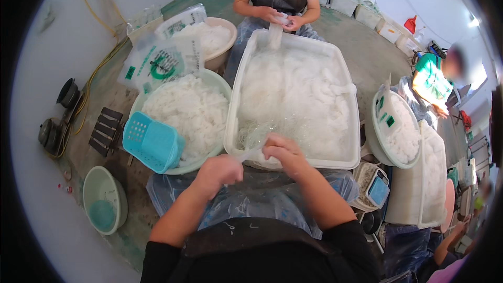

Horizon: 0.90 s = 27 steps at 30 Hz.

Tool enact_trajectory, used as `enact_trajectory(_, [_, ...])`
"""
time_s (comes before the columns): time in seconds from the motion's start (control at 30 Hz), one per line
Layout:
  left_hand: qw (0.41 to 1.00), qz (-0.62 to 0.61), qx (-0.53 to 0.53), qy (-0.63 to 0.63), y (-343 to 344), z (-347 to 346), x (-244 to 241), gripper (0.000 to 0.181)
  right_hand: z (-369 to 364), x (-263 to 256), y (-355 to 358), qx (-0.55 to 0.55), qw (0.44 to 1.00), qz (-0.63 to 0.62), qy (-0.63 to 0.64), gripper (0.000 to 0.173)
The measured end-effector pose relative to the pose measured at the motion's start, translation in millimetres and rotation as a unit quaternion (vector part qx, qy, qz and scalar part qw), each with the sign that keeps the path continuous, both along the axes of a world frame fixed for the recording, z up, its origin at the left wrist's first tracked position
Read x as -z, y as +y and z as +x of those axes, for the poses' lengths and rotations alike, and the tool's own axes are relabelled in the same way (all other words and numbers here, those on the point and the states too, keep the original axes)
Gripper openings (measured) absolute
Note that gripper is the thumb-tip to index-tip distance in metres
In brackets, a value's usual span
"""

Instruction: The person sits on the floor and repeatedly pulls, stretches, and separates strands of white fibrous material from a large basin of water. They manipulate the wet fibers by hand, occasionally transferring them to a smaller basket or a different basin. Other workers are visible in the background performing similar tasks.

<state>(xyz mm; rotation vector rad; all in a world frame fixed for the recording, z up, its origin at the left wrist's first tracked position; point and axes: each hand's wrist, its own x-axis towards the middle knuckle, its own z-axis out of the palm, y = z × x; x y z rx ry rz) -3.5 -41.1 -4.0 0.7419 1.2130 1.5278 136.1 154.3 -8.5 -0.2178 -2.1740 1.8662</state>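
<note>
A pale, translucent strip [251, 153] is stretched between my two closed hands, over the near edge of a large white plastic tub [355, 125]. My left hand [221, 173] grips its left end, just outside the rim. My right hand [281, 150] holds the other end above the rim. Inside the tub lies a mass of white, wet-looking fibrous strands [298, 98], with loose clear threads at its near left. A green basin [224, 82] of white shreds [188, 106] stands to the left, with a blue perforated plastic basket [153, 141] resting on its near side.
Across the tub a co-worker holds a white bundle over the far rim. Printed plastic bags [157, 63] lie by a pink basin [232, 39] at the back left. A green basin [122, 200] stands on the floor. At right are a digital scale [378, 188] and another filled basin [377, 141].
</note>
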Motion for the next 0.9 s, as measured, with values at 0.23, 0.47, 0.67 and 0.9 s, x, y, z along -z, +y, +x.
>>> enact_trajectory(0.23, [0.952,0.033,-0.27,-0.14,40,17,8,0.02,9,-6,-27,-0.099,0.993,0.056,-0.026,0.022])
enact_trajectory(0.47, [0.993,0.078,-0.056,-0.071,23,23,5,0.032,-6,21,-46,0.049,0.924,0.371,0.082,0.02])
enact_trajectory(0.67, [0.778,0.096,0.016,0.621,12,-7,-15,0.016,-5,-5,-31,-0.12,0.931,0.344,-0.038,0.015])
enact_trajectory(0.9, [0.886,0.075,-0.067,0.453,12,4,-10,0.006,6,-7,-26,-0.042,0.999,0.003,0.003,0.018])
